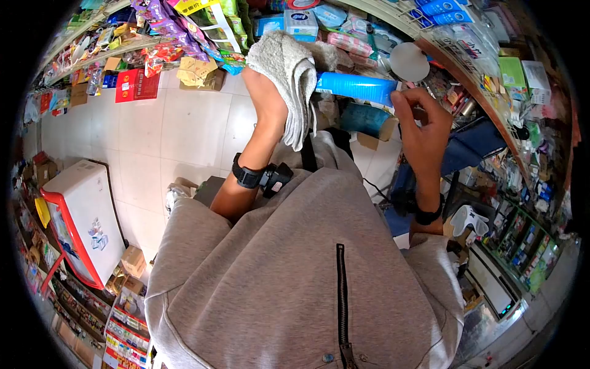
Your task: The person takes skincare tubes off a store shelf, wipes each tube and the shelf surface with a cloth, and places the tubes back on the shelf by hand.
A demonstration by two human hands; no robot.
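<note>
A light grey cloth is draped over the front of my left hand and hangs down in folds on its right side. The cloth hides the fingers, which appear closed on it. A blue squeeze tube lies sideways between my hands, its left end against the cloth. At the tube's right end, my right hand pinches the flat edge between thumb and fingers. Whether the left fingers also grip the tube through the cloth is hidden.
Shelves with packaged goods curve around the front and right, with a box of tissues among them. A red-edged white freezer stands at left on the tiled floor. A red packet sits along the far shelf.
</note>
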